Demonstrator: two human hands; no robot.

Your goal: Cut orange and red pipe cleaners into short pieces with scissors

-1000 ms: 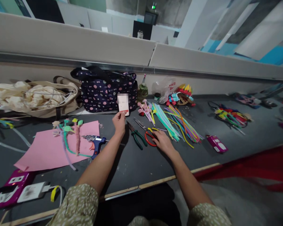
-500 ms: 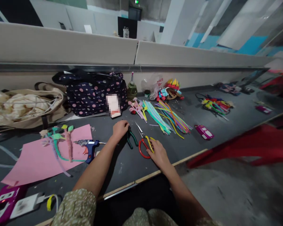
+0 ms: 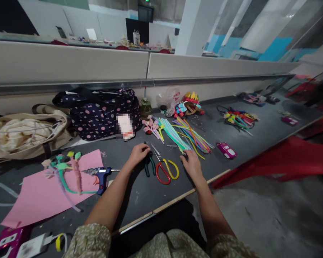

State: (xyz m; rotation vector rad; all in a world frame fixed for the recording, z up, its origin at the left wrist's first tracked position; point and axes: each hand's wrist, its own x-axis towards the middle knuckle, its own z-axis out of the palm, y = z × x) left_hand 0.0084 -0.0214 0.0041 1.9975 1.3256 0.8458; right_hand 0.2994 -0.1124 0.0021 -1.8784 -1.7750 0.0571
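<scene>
My left hand has its fingers curled together over the jaw end of dark green-handled pliers, which lie on the dark table. Beside them lies a pair of scissors with one red and one yellow handle, blades pointing away from me. To the right of the scissors, my right hand is open, thumb apart from the fingers. Its fingertips are at the near ends of a bundle of turquoise pipe cleaners; whether they touch is hard to see. More pipe cleaners in mixed colours lie alongside.
Pink paper with pipe-cleaner flowers and a blue glue gun are at left. Behind stand a polka-dot bag and a beige bag. A purple box lies right; a red chair adjoins the table.
My right hand has let go of the scissors and moved right and away from me, to the turquoise pipe cleaners. My left hand stays at the pliers. The view has tilted slightly.
</scene>
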